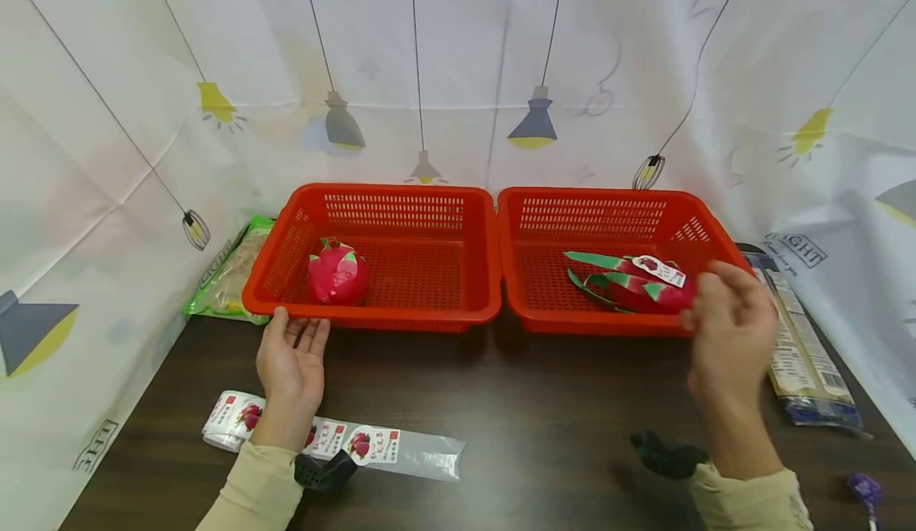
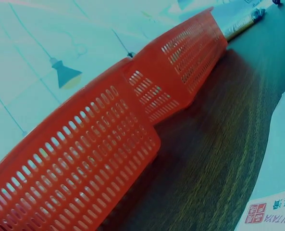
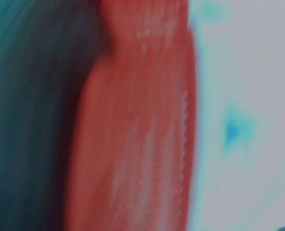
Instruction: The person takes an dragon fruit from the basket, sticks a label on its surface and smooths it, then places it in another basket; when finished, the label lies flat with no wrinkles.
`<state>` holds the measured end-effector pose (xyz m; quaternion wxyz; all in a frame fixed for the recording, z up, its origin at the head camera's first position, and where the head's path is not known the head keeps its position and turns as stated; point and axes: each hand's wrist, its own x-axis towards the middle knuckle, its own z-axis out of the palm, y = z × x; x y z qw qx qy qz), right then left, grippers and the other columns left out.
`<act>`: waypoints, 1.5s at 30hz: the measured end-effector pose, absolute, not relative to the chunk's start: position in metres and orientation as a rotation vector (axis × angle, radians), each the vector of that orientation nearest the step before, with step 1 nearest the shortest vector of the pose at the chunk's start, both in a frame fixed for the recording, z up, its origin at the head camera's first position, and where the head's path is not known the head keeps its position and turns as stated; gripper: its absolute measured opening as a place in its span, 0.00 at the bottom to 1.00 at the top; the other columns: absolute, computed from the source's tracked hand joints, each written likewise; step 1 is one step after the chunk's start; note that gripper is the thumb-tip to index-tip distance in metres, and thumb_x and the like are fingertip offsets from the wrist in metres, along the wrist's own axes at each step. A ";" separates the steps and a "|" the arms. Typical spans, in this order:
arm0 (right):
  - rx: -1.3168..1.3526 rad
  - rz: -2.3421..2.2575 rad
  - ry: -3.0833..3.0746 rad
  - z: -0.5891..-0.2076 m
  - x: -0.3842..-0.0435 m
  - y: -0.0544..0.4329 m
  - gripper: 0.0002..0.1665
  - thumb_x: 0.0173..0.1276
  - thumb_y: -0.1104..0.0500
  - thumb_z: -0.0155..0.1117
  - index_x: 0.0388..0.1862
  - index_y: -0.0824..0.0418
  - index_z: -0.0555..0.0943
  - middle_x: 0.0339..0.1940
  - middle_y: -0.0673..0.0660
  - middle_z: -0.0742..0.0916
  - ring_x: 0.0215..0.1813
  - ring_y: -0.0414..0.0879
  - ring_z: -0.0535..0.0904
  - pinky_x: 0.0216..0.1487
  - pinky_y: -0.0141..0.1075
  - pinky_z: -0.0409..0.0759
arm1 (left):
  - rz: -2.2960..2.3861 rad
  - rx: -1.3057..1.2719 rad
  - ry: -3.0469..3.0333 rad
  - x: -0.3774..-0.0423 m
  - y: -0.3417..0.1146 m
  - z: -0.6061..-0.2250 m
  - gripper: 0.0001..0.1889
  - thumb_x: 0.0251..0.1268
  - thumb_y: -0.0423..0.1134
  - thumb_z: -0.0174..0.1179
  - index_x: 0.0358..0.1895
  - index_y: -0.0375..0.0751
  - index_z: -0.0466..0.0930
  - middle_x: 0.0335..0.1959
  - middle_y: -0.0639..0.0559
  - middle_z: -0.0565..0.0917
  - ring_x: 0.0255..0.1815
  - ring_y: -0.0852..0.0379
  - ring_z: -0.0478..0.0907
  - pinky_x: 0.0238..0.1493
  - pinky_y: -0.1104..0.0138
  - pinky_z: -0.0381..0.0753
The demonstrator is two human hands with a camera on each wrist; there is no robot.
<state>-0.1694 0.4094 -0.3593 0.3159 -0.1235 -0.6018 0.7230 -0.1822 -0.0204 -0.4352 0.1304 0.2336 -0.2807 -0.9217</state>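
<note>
My left hand (image 1: pixel 292 364) is at the front left corner of the left red basket (image 1: pixel 408 318), its fingertips near the rim and the fingers fairly straight. Inside that basket sits one dragon fruit (image 1: pixel 338 275). Blurred, my right hand (image 1: pixel 733 332) is over the front right corner of the right red basket (image 1: pixel 587 322), fingers loosely bent and nothing visible in them. Just left of it in this basket lies a dragon fruit (image 1: pixel 673 296) with long green-tipped scales and a white label (image 1: pixel 659 270). Neither hand shows clearly in the wrist views.
Under my left forearm lies a roll of dragon fruit labels (image 1: pixel 230 420), its strip (image 1: pixel 422 451) stretching right across the dark table (image 1: pixel 544 420). A green bag (image 1: pixel 232 273) stands beside the left basket. At right are a flat package (image 1: pixel 812 348) and a purple lollipop (image 1: pixel 864 487).
</note>
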 end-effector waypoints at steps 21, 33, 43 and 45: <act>0.183 1.138 -3.258 -0.385 -0.300 0.111 0.60 0.56 0.29 0.71 0.73 0.64 0.59 0.61 0.60 0.79 0.59 0.54 0.76 0.63 0.49 0.79 | -2.730 0.658 -0.775 -0.194 0.020 -0.436 0.09 0.81 0.47 0.50 0.48 0.46 0.69 0.37 0.53 0.74 0.40 0.57 0.77 0.46 0.69 0.87; 0.117 1.417 -3.143 -0.393 -0.305 0.108 0.41 0.54 0.40 0.78 0.58 0.62 0.74 0.48 0.56 0.85 0.47 0.49 0.80 0.49 0.40 0.84 | -2.698 0.696 -0.799 -0.189 0.014 -0.437 0.10 0.80 0.48 0.52 0.49 0.46 0.71 0.39 0.53 0.74 0.41 0.57 0.77 0.47 0.70 0.87; 0.090 1.638 -3.020 -0.341 -0.294 0.132 0.43 0.57 0.41 0.78 0.64 0.56 0.69 0.56 0.54 0.82 0.56 0.49 0.78 0.53 0.41 0.86 | -2.702 0.688 -0.661 -0.185 -0.011 -0.436 0.10 0.78 0.46 0.55 0.45 0.42 0.72 0.35 0.50 0.74 0.38 0.56 0.77 0.43 0.68 0.87; 0.166 1.711 -2.955 -0.326 -0.285 0.146 0.44 0.57 0.43 0.79 0.65 0.55 0.67 0.58 0.53 0.81 0.58 0.49 0.78 0.52 0.41 0.87 | -2.707 0.682 -0.643 -0.185 -0.016 -0.436 0.10 0.78 0.46 0.55 0.44 0.42 0.73 0.35 0.50 0.74 0.38 0.56 0.77 0.43 0.68 0.87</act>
